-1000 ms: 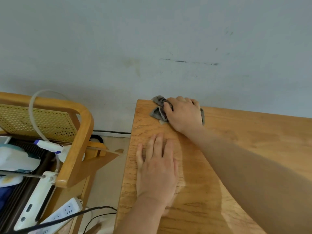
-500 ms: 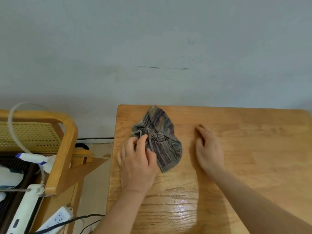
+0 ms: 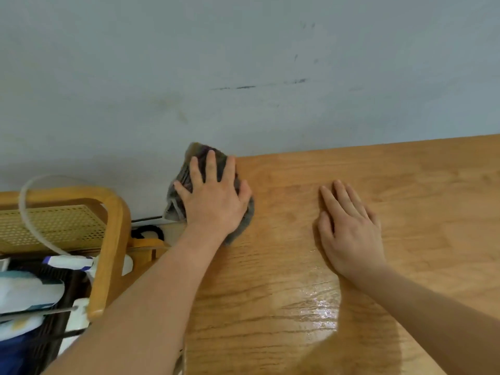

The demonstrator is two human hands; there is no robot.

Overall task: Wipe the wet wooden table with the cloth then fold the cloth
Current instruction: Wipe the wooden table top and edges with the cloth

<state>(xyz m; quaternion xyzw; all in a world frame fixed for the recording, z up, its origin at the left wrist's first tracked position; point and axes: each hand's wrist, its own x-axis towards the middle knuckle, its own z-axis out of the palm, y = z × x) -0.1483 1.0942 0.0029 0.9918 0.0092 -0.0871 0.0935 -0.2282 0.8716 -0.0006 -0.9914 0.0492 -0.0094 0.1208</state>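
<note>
Cloth (image 3: 176, 199) moved to corner under left hand (image 3: 213, 203), right hand (image 3: 349, 234) apart.

On wooden table (image 3: 419, 198), glossy-wet near the front: crumpled grey cloth (image 3: 173, 204) at far-left corner under flat left hand (image 3: 213, 201), right hand (image 3: 349, 234) flat nearby.

A curved wooden frame (image 3: 111, 239) with a woven cane panel (image 3: 59, 226) stands at the left. A translucent tube (image 3: 25, 212) loops across its top rail. A white-and-blue plastic item (image 3: 70, 262) lies just inside it, and a black cable (image 3: 147, 231) coils beyond it. Behind it rises a grey wall (image 3: 243, 50) bearing dark scuffs (image 3: 244, 87).
</note>
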